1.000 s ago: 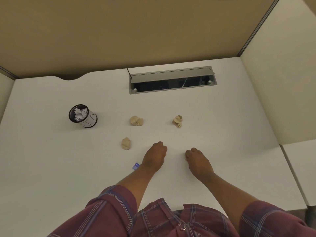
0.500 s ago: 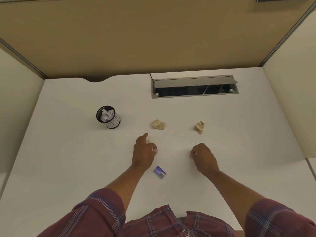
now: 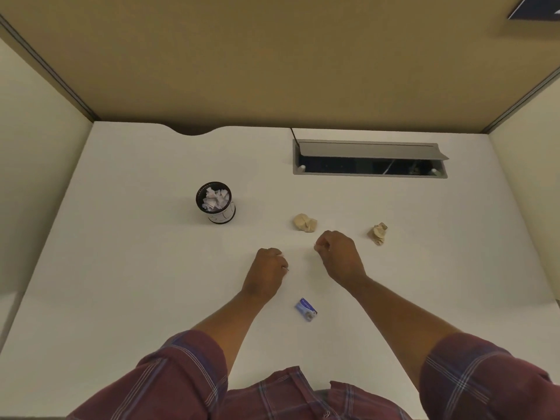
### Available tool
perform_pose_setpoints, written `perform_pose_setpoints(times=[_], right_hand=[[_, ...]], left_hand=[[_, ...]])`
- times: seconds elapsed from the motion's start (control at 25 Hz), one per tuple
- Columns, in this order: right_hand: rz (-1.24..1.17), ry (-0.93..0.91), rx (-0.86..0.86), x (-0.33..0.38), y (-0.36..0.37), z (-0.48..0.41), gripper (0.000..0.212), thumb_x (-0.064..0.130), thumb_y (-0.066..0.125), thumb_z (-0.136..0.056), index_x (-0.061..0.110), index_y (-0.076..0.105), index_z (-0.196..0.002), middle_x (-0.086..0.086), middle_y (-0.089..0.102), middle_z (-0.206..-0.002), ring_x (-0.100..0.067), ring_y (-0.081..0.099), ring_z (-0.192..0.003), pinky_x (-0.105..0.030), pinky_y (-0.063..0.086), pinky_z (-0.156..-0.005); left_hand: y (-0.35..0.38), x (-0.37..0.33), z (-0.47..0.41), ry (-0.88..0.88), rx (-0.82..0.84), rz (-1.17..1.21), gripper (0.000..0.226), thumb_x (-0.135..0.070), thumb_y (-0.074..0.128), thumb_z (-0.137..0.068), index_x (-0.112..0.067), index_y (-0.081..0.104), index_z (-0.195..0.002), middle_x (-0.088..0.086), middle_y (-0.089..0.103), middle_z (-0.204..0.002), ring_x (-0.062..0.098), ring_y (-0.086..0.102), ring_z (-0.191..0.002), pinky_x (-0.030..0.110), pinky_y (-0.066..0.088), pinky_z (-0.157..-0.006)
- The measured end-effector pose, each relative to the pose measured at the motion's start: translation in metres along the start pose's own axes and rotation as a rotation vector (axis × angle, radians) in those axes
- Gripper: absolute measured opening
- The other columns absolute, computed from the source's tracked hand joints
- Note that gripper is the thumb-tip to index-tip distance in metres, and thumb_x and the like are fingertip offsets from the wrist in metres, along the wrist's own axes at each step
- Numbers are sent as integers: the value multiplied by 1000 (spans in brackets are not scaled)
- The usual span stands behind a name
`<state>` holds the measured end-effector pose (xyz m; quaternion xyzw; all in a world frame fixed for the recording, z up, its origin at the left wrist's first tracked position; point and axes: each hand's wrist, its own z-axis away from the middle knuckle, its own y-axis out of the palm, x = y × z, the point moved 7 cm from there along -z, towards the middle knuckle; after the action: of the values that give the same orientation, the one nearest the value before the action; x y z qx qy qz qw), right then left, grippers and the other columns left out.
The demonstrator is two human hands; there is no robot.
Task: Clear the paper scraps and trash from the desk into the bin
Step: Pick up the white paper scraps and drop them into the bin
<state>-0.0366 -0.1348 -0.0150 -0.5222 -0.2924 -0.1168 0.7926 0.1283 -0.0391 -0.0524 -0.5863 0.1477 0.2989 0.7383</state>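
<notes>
A small black bin (image 3: pixel 219 216) with a white label stands on the white desk (image 3: pixel 136 283), holding white crumpled paper. Two tan paper balls lie right of it: one (image 3: pixel 305 222) mid-desk, another (image 3: pixel 378 233) further right. A small blue wrapper (image 3: pixel 306 309) lies close to me between my forearms. My left hand (image 3: pixel 268 269) is a closed fist on the desk; only tiny pale bits show at its edge, and the third tan ball is out of sight under it. My right hand (image 3: pixel 338 256) is curled shut just below the middle ball, with a thin pale sliver at its fingertips.
An open grey cable hatch (image 3: pixel 369 148) is set into the desk at the back right. Beige partition walls close the desk at the back and on both sides. A notch cuts the rear edge (image 3: pixel 195 131).
My left hand reached over the third tan ball and closed; that ball no longer shows. My right hand moved forward and left towards the middle ball. The view shifted, revealing the blue wrapper.
</notes>
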Motion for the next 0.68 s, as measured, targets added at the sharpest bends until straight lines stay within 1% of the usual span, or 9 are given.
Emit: perform_pose_setpoints(times=[0.12,0.16,0.2,0.28,0.36,0.44,0.52,0.6,0.68], right_hand=[[-17,-13,-5,29,15,-10,13,22,64,-94,25,64,-81,10,66,-84,-7,61,-77,-20,43,-64],[-24,-34,-9,42,21,-13,13,22,65,-94,26,64,-81,12,65,-81,-5,60,-74,-17,43,-62],[-31,-65,-12,56,27,-17,14,22,65,-94,27,64,-81,14,63,-79,-3,59,-72,-15,41,-61],[-45,-120,-10,88,39,-26,13,21,66,-94,28,64,-83,15,61,-80,-1,58,-71,-12,40,-61],[-61,-161,-16,121,51,-37,13,23,66,-94,29,63,-82,14,63,-81,-1,58,-72,-12,41,-63],[-66,-193,-27,150,60,-49,13,25,64,-93,30,62,-81,13,64,-81,-3,59,-73,-17,42,-63],[-38,-214,-32,177,69,-62,10,27,63,-92,29,63,-82,10,67,-83,-8,61,-75,-25,45,-65],[22,-247,-49,199,75,-76,8,28,62,-93,27,65,-86,7,70,-87,-15,63,-79,-32,50,-70],[98,-285,-62,216,80,-89,9,28,60,-94,25,67,-91,6,72,-92,-19,64,-84,-38,52,-78]], left_hand=[[-28,14,10,-38,-98,98,16,-16,68,-94,-12,79,-105,9,68,-129,25,56,-125,24,37,-104],[-41,18,14,-33,-139,131,15,-18,70,-93,-14,80,-104,8,68,-130,25,57,-125,27,38,-107],[-56,23,18,-21,-196,147,13,-19,72,-91,-17,80,-101,7,69,-129,24,59,-124,34,41,-109],[-92,36,24,-13,-345,157,9,-20,76,-88,-21,80,-96,3,71,-128,19,63,-120,47,42,-105],[-132,51,27,-30,-478,161,8,-20,79,-87,-22,80,-94,1,71,-127,17,65,-117,47,40,-101],[-167,68,23,-59,-561,162,9,-19,79,-87,-21,80,-96,1,70,-128,19,65,-115,45,42,-100],[-193,89,16,-100,-599,195,11,-16,79,-87,-19,80,-98,5,67,-130,26,65,-115,47,49,-100],[-209,105,8,-122,-608,253,11,-15,78,-88,-17,80,-98,8,64,-131,29,67,-109,51,52,-98],[-218,114,0,-109,-616,271,11,-14,79,-86,-15,81,-97,10,65,-127,28,70,-100,51,54,-96]])
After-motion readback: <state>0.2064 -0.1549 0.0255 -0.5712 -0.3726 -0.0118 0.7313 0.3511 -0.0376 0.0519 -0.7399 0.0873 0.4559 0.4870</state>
